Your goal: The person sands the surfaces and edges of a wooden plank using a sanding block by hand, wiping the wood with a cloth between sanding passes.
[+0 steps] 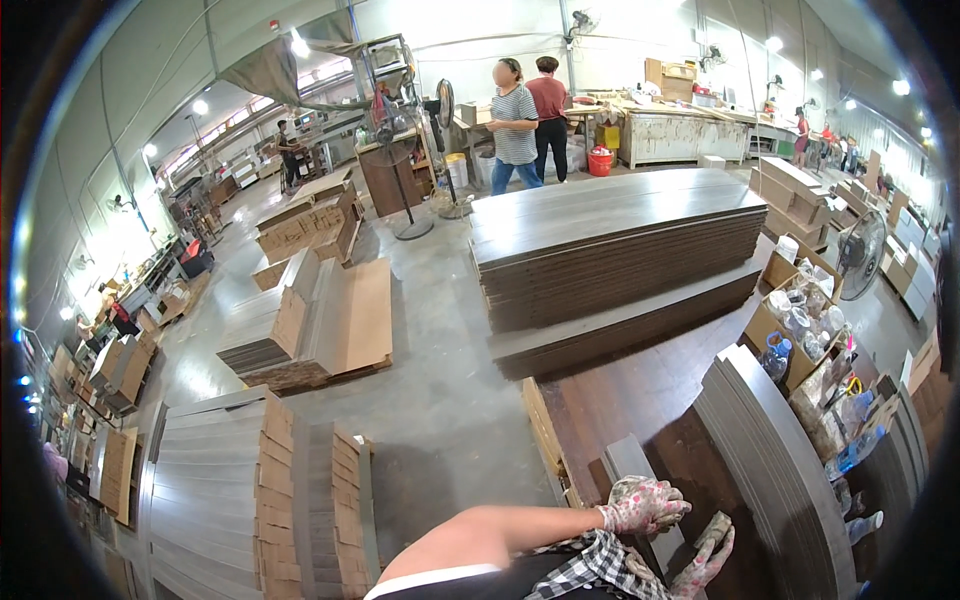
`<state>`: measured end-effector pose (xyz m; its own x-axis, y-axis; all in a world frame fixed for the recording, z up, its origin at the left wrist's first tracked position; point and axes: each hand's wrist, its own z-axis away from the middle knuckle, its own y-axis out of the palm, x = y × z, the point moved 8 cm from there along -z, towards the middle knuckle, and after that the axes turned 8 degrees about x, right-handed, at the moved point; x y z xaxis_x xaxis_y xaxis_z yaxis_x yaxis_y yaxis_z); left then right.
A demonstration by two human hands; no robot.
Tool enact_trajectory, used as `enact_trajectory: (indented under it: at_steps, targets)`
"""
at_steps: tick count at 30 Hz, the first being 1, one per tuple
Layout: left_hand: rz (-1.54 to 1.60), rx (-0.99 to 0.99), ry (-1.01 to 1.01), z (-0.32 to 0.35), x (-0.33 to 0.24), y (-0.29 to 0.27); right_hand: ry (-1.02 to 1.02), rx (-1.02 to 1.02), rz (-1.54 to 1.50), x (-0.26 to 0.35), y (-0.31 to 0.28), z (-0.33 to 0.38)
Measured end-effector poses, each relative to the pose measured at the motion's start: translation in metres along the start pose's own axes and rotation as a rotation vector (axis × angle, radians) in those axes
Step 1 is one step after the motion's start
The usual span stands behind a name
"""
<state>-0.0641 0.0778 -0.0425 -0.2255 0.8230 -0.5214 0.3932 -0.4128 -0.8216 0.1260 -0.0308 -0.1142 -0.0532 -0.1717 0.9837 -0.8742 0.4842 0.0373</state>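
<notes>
Both my hands wear white gloves with a pink floral pattern and grey-green smudges. My left hand (645, 504) is over a narrow grey board (632, 461) on a dark brown tabletop (610, 400). Its fingers are curled together, and whatever they may hold is hidden. Just nearer and to the right, my right hand (703, 562) has its fingers stretched upward, apart from the left hand. Smudged grey-green shows along those fingers; no separate object can be made out there. Black-and-white checked cloth (590, 565) lies below my hands.
Grey panels (765, 470) stand stacked to the right, beside boxes of plastic bottles (800, 315). Ahead rises a large panel stack (620, 220). More stacks (210, 480) sit on the left floor. Two people (515, 125) stand beyond, near a floor fan (410, 190).
</notes>
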Motion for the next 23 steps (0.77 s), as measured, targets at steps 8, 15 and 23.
enact_trajectory:
  at_steps: [8,15,23]
  targets:
    - [-0.011,-0.022,0.011,0.000,-0.003,-0.003,-0.021,0.001,0.001,0.007,0.005,0.003]
    - [-0.028,-0.031,0.017,0.002,-0.003,-0.004,0.046,-0.048,0.205,0.013,0.001,0.008]
    - [-0.040,0.050,-0.041,-0.002,0.000,0.001,0.038,-0.042,-0.012,0.019,0.014,0.010]
